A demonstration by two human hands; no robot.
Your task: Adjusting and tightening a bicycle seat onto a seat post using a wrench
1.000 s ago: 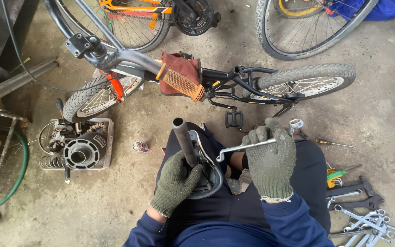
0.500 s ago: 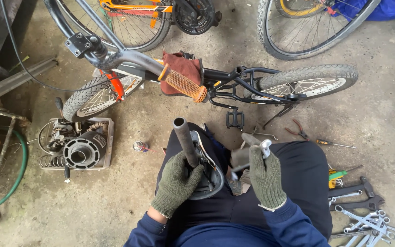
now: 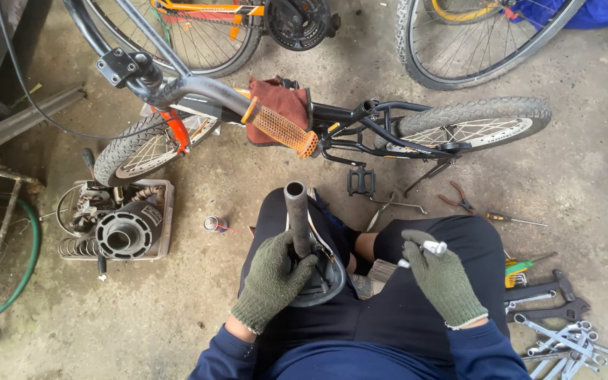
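Concrete floor (image 3: 585, 162) carries a small bike (image 3: 332, 127) lying on its side, with spanners (image 3: 564, 338) at the right and a tray of parts (image 3: 117, 222) at the left. On the person's lap, the left hand (image 3: 272, 281) has its fingers wrapped around a grey post (image 3: 297, 218) fixed to a saddle (image 3: 321, 281). The right hand (image 3: 445, 278), just beside, pinches a small metal tool (image 3: 431, 248) with closed fingers.
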